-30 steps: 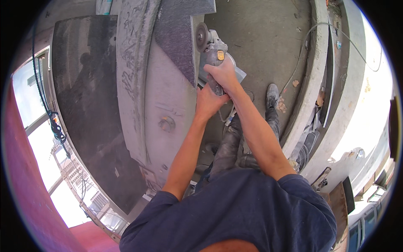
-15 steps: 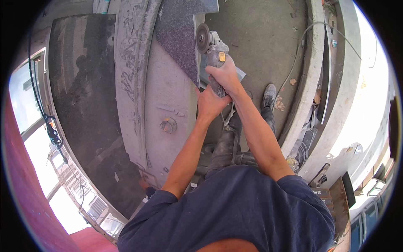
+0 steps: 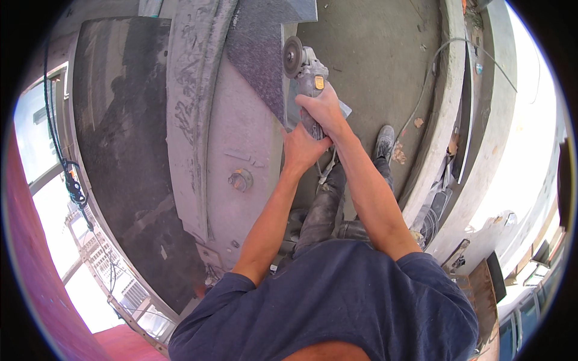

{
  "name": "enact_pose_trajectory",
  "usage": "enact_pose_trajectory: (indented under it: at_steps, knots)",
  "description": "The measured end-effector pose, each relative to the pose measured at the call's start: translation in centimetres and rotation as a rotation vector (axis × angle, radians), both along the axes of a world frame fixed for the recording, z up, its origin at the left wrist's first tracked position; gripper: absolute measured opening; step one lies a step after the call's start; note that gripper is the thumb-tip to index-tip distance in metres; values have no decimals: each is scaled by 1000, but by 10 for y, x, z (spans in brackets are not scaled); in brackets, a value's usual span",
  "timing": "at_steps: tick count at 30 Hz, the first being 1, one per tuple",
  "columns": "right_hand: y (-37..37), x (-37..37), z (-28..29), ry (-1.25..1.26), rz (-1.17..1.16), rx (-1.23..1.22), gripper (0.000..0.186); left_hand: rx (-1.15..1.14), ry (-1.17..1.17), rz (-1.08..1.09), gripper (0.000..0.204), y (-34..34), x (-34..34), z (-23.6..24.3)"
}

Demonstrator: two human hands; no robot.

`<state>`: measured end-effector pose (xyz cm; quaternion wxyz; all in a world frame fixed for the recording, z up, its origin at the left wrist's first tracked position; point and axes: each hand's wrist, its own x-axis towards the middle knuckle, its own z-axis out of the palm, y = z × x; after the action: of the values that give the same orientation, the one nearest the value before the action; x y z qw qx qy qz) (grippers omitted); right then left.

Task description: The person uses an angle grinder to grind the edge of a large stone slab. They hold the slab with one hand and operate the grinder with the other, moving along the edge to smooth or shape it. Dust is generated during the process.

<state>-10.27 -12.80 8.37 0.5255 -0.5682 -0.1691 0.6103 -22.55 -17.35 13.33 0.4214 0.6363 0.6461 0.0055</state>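
My right hand (image 3: 323, 107) is closed around the body of a dusty angle grinder (image 3: 312, 85) with an orange patch. My left hand (image 3: 304, 146) grips the grinder's rear end, just below the right. The grinder's disc (image 3: 292, 56) sits beside the cut edge of a speckled dark stone slab (image 3: 254, 48); I cannot tell whether they touch. The slab lies on a pale, dusty stone surface (image 3: 238, 120), where a small round fitting (image 3: 239, 180) stands. A pale flat piece (image 3: 345, 109) is partly hidden behind my hands.
My shoe (image 3: 384, 141) is on the concrete floor (image 3: 361, 54). A concrete curb (image 3: 445, 90) with a grey cable (image 3: 481, 48) runs along the right. A long dark panel (image 3: 117, 138) lies left, and a rope (image 3: 75, 186) hangs beyond it.
The grinder and slab edge appear very slightly further right in the picture, the disc also slightly lower. My grip is the same. A blurred reddish shape has appeared at lower left.
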Motion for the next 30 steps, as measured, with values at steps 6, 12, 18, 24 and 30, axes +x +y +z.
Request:
enact_pose_trajectory:
  at_steps: [6,12,18,24,30]
  knots:
    - [8,5,0,5,27,-60,51,-39,-11,3,74,9,8,6]
    - [16,6,-5,-19,18,2,48,-9,-49,-4,65,14,13,10]
    - [22,9,-5,-28,18,-11,51,-79,-39,-4,64,24,15,12]
    - [22,12,-3,51,61,-80,58,-73,-74,-5,64,25,14,10]
    - [21,1,-15,-90,-17,-1,44,16,-122,-7,62,17,10,7]
